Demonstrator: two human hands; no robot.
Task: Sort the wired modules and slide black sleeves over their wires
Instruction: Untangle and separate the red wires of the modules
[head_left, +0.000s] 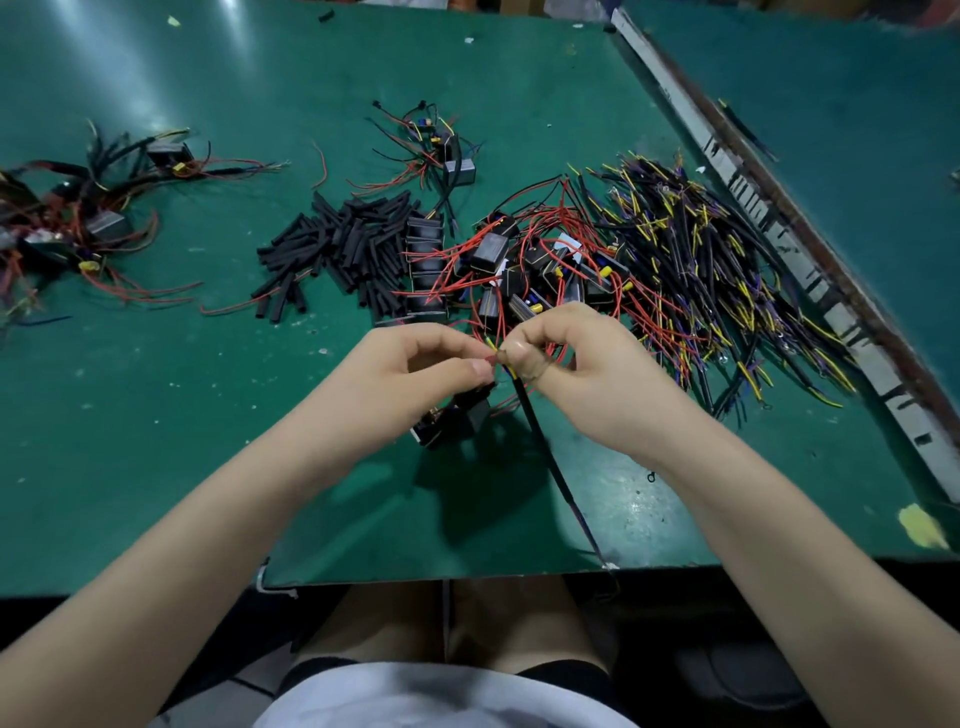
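Green bench mat (156, 415) underfoot of all parts. Left hand (415, 364) raised over the mat, fingertips pinched on a red wire end, black module (457, 418) hanging just beneath. Right hand (566, 358) pinched on a long black sleeve (545, 447) trailing toward the near edge. Beyond: loose sleeve pile (343, 244), unsorted module heap (524, 270), wire bundle (727, 275) at right, finished modules (67, 218) far left.
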